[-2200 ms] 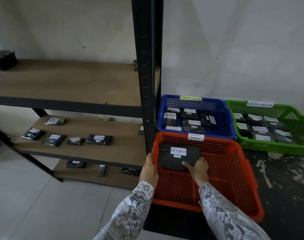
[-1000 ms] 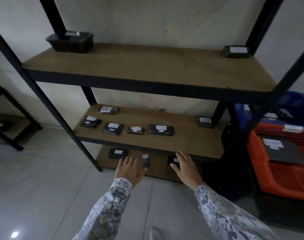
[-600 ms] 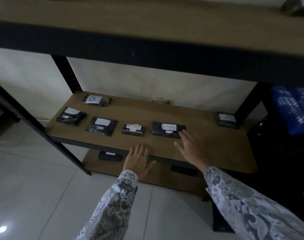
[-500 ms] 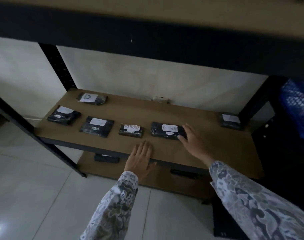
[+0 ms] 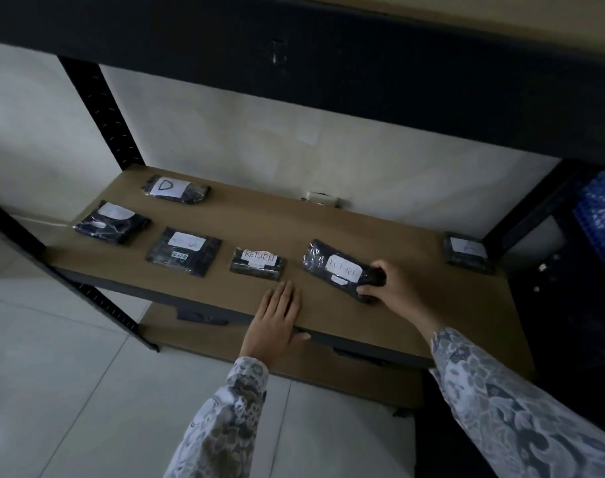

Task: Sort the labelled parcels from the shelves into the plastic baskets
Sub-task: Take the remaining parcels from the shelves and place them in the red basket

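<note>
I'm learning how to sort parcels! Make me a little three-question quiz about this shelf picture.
1. True or false: the right hand grips a black parcel by its end.
2. Which letter is on the label of the back-left parcel? A) R B) D C) K
3. Fill in: the left hand rests flat on the ____, just in front of the small RETURN parcel.

Key: 1 true; 2 B; 3 shelf
</note>
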The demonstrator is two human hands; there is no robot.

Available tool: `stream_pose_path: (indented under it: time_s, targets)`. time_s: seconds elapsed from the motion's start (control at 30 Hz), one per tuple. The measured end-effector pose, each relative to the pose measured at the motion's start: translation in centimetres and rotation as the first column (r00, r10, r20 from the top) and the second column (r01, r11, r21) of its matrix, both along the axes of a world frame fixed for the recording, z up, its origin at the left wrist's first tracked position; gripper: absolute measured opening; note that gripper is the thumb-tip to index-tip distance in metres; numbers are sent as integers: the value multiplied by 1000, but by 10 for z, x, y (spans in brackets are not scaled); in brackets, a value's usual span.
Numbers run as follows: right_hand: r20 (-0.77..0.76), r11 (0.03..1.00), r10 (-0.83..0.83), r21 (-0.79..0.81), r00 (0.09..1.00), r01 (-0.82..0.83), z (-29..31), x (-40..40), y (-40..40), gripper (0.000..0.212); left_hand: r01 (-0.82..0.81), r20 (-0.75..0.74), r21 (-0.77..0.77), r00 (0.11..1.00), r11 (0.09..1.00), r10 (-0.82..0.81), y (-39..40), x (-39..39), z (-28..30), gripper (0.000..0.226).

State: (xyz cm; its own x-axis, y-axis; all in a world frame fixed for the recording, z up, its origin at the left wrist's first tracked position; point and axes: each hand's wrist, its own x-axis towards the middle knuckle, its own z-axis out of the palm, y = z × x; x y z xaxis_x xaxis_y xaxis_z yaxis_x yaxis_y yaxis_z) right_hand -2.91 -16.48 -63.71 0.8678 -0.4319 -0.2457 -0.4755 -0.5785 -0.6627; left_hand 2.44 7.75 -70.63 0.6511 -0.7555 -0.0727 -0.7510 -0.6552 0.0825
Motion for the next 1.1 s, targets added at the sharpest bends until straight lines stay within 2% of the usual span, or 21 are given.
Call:
stream_pose_path:
  time_s: [0.2,0.37,0.5,0.67,0.77,0.93,1.1]
  targets:
    - [134,995,-97,48,986,92,12,-36,26,32,-18,-42,51,999,999,20,6,-15,22,75]
    - [192,938,-314,216,930,272,40,-92,45,29,13,27,35,1000,999,-14,35,-49,67,65]
    - [182,775,-534,496,826,392,80,-152,63,22,-6,55,50,998,999,3,59,-85,114,66]
    - [167,558,-694,738,700,378,149,-228,80,18,17,91,29,996,999,-19,79,-143,189,66]
    - [192,510,-740,785,645,352,191,-270,82,13,20,114,6,993,1000,-20,75,-176,227,77]
    - [243,476,-794,818,557,322,243,-334,69,8,132,163,52,977,990,-139,49,-218,272,62]
    - [271,471,-827,812,492,344,273,-393,36,11,228,238,-10,946,974,-220,5,-259,298,64]
